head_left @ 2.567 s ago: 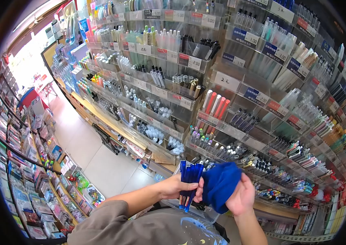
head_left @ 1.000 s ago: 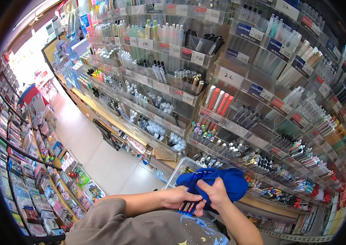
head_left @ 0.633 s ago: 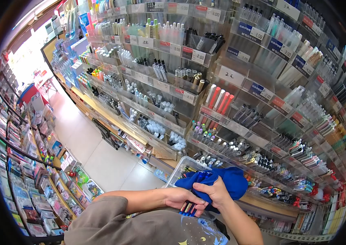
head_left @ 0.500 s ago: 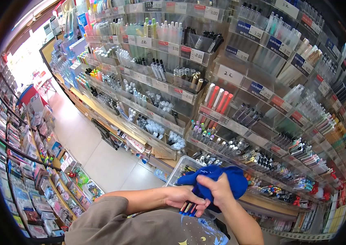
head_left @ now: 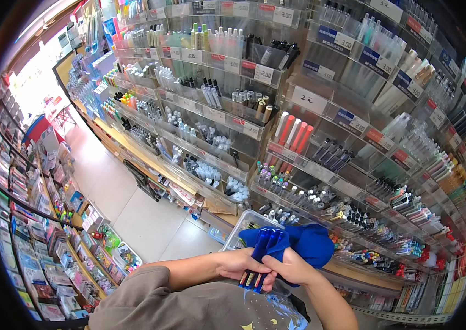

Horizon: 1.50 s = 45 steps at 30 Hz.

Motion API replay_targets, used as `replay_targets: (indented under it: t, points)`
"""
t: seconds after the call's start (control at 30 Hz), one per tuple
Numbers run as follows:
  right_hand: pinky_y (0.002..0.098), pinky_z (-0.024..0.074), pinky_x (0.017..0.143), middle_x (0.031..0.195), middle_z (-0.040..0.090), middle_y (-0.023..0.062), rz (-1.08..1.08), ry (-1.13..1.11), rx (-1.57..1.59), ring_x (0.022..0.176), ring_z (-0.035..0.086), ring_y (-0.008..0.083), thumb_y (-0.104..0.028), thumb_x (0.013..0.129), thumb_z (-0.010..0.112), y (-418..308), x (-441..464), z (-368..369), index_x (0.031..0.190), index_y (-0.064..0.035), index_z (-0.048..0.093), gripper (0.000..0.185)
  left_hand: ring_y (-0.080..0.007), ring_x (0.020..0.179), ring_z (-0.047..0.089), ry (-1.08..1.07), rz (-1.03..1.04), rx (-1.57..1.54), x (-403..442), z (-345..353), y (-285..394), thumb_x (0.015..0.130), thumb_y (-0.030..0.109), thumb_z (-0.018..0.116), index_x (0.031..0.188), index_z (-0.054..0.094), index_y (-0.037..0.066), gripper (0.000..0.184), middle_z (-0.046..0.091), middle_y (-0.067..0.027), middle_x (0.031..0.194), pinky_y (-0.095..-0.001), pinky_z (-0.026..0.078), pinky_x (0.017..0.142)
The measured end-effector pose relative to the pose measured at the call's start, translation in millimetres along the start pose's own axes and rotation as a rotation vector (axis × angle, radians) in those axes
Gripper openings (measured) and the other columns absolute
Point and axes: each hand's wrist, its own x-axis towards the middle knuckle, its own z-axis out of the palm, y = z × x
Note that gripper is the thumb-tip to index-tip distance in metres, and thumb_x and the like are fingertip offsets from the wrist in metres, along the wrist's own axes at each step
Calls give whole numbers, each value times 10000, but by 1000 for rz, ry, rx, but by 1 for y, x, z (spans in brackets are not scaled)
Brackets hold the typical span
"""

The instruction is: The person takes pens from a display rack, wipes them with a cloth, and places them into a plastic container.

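Packed shelving (head_left: 35, 247) lines my shop's left side, then tiled floor (head_left: 147, 220). Past one clear bin (head_left: 234, 240), my left hand (head_left: 239, 263) grips blue pens (head_left: 262, 246), at least three, their long axis running away from me, leaning right. My right hand (head_left: 292, 268), meeting it, clutches one blue cloth (head_left: 312, 245) before the pen rack (head_left: 321, 170).

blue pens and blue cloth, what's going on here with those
A person stands facing racks of pens. The left hand clasps a small bunch of blue pens, tilted, while the right hand holds a blue cloth right beside them, its fingers reaching in at the bunch. Some of the cloth also shows behind the pens. Just beyond is a clear plastic tub, partly hidden by the cloth and pens.
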Motion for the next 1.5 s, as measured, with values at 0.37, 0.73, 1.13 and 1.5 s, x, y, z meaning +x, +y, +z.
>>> replay_targets:
  t: [0.37, 0.73, 1.13, 1.5]
  points:
    - [220, 434, 368, 694, 629, 63, -230, 270, 263, 435, 543, 98, -121, 790, 665, -10, 23, 16, 777, 7, 618, 137, -237, 810, 576, 80, -22, 35, -1, -3, 3, 881, 166, 528, 975, 522, -2, 193, 558, -110, 791, -356, 466, 776]
    - [434, 291, 1025, 1315, 398, 204, -496, -5, 995, 1208, 391, 352, -531, 907, 269, -37, -11, -13, 1248, 22, 411, 665, -235, 785, 571, -61, 160, -9, -10, -5, 18, 860, 179, 560, 913, 517, 27, 167, 544, -101, 745, -347, 469, 736]
    - [328, 538, 580, 620, 578, 101, -29, -10, 894, 570, 611, 235, -173, 791, 581, 43, 19, 6, 952, 6, 529, 246, -262, 802, 614, -19, 99, -47, -9, -10, 13, 872, 131, 542, 947, 529, 2, 149, 587, -114, 809, -354, 511, 730]
    - [240, 493, 684, 906, 642, 76, -139, 83, 454, 731, 603, 118, -96, 825, 589, 21, 26, 20, 993, 31, 603, 211, -301, 992, 586, 123, -136, -19, -4, -20, -4, 913, 153, 461, 1041, 521, -75, 269, 592, -216, 1034, -376, 458, 900]
